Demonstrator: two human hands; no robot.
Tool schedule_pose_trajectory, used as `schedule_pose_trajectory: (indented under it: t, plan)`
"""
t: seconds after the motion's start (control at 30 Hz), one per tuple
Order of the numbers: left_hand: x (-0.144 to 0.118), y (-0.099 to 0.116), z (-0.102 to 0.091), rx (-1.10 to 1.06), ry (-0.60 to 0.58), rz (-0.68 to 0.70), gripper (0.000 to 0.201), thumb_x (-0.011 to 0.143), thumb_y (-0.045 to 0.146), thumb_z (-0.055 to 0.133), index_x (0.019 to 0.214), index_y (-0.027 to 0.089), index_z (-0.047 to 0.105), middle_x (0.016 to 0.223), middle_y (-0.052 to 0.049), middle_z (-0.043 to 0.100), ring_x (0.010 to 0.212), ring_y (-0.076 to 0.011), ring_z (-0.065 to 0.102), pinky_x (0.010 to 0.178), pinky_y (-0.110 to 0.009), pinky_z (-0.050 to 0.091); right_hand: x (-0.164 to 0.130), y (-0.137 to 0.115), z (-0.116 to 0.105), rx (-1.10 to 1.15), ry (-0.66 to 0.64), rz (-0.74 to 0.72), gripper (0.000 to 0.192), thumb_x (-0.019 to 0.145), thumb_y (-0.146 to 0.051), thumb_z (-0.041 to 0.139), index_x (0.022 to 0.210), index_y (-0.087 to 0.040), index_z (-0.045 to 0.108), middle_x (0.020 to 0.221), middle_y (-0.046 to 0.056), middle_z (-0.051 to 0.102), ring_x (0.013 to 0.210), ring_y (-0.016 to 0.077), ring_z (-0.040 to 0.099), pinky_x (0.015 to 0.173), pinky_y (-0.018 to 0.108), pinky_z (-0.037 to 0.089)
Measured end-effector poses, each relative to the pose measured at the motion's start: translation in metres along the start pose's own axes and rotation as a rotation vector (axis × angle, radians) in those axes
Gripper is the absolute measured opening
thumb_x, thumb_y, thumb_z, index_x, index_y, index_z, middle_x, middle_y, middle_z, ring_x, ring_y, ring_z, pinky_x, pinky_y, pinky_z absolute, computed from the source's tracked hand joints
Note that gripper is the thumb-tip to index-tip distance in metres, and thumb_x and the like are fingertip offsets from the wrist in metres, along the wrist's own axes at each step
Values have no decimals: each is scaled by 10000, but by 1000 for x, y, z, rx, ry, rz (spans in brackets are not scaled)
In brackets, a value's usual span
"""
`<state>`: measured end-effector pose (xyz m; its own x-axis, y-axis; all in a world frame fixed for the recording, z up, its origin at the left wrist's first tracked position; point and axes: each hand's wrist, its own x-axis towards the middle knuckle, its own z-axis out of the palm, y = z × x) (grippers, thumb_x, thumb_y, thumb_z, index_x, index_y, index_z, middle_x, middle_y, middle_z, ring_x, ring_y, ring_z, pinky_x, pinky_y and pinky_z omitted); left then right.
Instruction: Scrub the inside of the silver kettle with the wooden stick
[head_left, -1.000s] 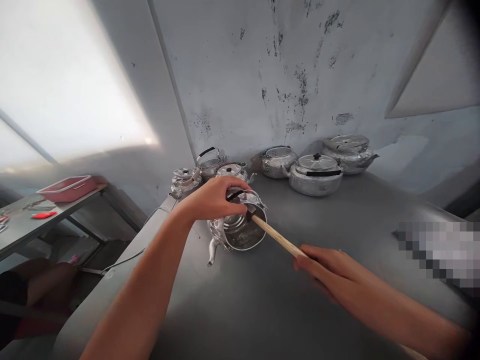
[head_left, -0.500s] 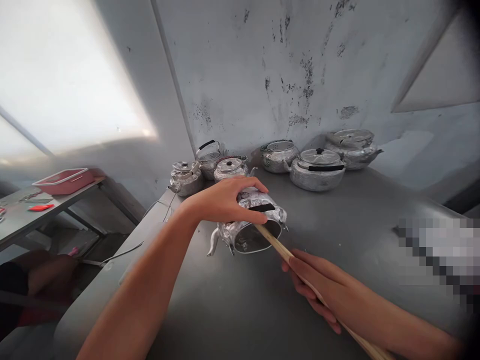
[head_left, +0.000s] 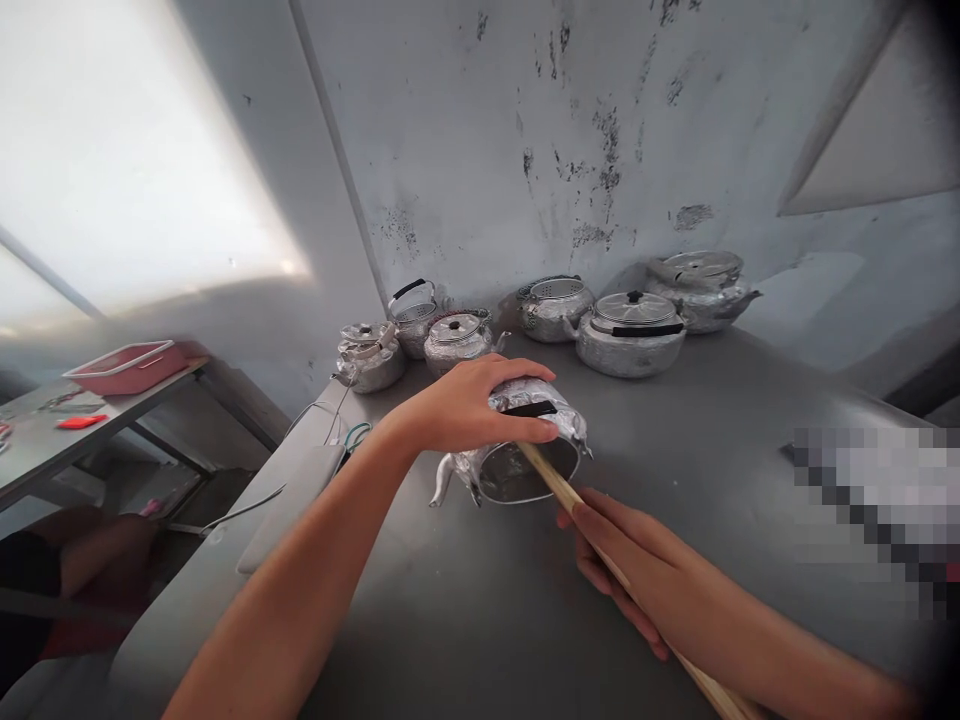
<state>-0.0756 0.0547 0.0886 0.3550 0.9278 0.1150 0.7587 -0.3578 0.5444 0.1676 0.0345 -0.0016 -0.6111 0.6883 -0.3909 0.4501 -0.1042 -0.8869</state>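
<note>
My left hand (head_left: pixel 469 405) lay over the side of a small metal kettle (head_left: pixel 517 440), fingers curled down across its black handle strip and gripping it. The kettle was tipped over on the grey tabletop (head_left: pixel 697 420), its open mouth turned toward me and its spout (head_left: pixel 442 482) pointing down and to the left, close to the surface. My right hand (head_left: pixel 637 565) was closed around a wooden stick (head_left: pixel 546 473), which ran from under my wrist up into the kettle's opening; its far end was hidden inside, so I could not tell what it touched there.

Further back, against the stained wall (head_left: pixel 585 130), stood a row of other metal kettles and pots. On the left were three small kettles close together: one with a flat lid (head_left: pixel 367 355), one with an upright black-topped handle (head_left: pixel 415 318), and one with a knobbed lid (head_left: pixel 459 340). On the right were an open-topped pot (head_left: pixel 555 310), a wide lidded kettle with a black knob (head_left: pixel 631 335) just beside it, and another lidded kettle (head_left: pixel 701 290) behind that. All of them were well apart from the kettle I held.

Off to the left, a second table (head_left: pixel 37 450) carried a red tray (head_left: pixel 127 366) and a small red object (head_left: pixel 79 422). A thin cable (head_left: pixel 247 508) hung at the left edge of the tabletop.
</note>
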Motion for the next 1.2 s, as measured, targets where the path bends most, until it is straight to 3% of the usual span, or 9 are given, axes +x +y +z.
schedule_pose_trajectory:
  t: [0.3,0.43,0.67,1.2]
  plan:
    - [1,0,0,-40,-24,44,613,834,531,833,1395,334,686,1463,-32,641,1362,-294,579,1187,-395,421,-4,-3,6,17,2,66,384,1092,-512,336,969,-240,576,722,-76,467,453,75,387,413,194,393]
    - [1,-3,-1,-64,-43,36,619,838,548,823,1404,342,680,1484,-31,624,1378,-300,565,1190,-410,420,-5,-3,8,37,27,18,417,1094,-540,288,986,-247,565,718,-74,460,470,87,400,433,199,435]
    - [0,-5,-3,-68,-61,19,621,852,558,804,1425,360,667,1507,-34,604,1381,-322,558,1188,-446,421,-5,-1,10,61,16,61,436,1091,-560,265,993,-254,560,707,-80,440,461,89,412,398,187,410]
    - [-1,-2,-4,34,-80,-36,658,914,645,708,1507,389,582,1503,-35,590,1373,-312,551,1184,-419,397,-4,-2,9,19,-7,59,374,1099,-482,281,943,-247,528,700,-89,492,404,65,443,416,198,421]
